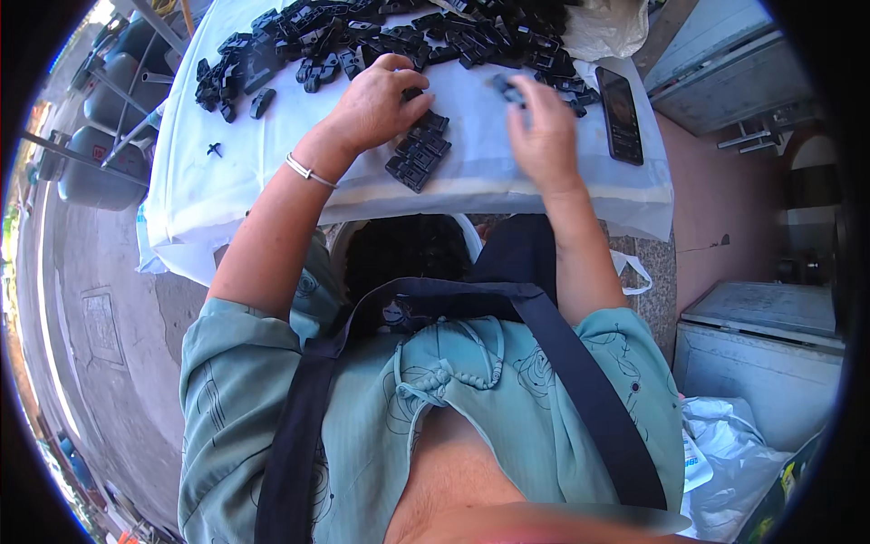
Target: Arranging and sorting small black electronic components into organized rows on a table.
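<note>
My left hand [376, 104], a bracelet on its wrist, is over the white-covered table with its fingers curled round a small black plastic part, mostly hidden by the fingers. Just below that hand lies a compact block of black plastic parts [420, 156], set side by side in rows. To the right, my right hand [544, 136] is smeared by motion. Between its thumb and fingers is another small black plastic part [507, 89], too blurred for its shape to be made out. A single loose black part [262, 103] rests left of my left hand.
A heap of black plastic parts [362, 36] spreads along the table's far side. A phone [620, 118] lies at the right edge of the white cloth [489, 177]. Below the table edge, a white bucket [473, 238] holds dark contents. Grey metal cabinets [752, 363] stand right.
</note>
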The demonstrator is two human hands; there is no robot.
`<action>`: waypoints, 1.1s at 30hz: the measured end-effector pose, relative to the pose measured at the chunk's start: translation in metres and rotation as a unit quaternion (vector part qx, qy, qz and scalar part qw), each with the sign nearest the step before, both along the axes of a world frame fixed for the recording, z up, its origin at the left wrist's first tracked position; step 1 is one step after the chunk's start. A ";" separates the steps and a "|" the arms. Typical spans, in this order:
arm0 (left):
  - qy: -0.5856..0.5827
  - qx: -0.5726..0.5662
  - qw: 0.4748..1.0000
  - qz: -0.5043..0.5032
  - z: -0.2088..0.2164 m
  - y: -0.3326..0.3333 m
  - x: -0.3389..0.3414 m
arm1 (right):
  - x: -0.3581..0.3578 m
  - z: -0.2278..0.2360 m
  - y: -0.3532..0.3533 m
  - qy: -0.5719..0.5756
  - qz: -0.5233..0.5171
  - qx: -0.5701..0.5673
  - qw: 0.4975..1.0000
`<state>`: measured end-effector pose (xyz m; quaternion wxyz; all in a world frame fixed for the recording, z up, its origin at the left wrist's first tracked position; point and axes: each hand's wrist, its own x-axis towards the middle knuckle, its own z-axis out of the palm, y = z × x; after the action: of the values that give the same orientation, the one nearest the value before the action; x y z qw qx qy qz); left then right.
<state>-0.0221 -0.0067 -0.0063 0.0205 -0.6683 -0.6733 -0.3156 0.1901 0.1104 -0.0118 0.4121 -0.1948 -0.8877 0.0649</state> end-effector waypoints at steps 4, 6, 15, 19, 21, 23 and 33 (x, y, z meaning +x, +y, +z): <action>-0.054 -0.010 0.998 -0.009 -0.007 0.013 0.002 | 0.035 -0.015 0.047 -0.013 -0.288 -0.032 0.957; -0.054 -0.005 0.998 -0.031 -0.006 0.018 0.001 | 0.023 -0.025 0.056 0.021 -0.203 -0.091 0.975; 0.011 0.070 0.992 -0.108 -0.005 -0.032 -0.005 | -0.027 -0.004 -0.003 0.047 0.017 -0.030 0.998; -0.123 0.011 0.991 0.058 0.000 -0.032 0.002 | -0.014 -0.007 -0.034 0.003 0.093 -0.121 0.988; -0.081 -0.030 0.994 0.062 -0.003 -0.019 0.003 | -0.011 -0.008 -0.040 -0.052 0.124 -0.103 0.985; -0.039 -0.061 0.996 0.047 -0.009 -0.013 0.003 | -0.007 0.001 -0.044 -0.105 0.187 -0.133 0.968; -0.101 0.003 0.994 -0.038 -0.015 -0.035 0.002 | -0.009 0.008 -0.038 -0.005 0.124 -0.186 0.975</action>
<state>-0.0203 -0.0417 -0.0215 -0.0576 -0.6580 -0.6453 -0.3838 0.1812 0.0728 -0.0033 0.3532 -0.1565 -0.8794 0.2783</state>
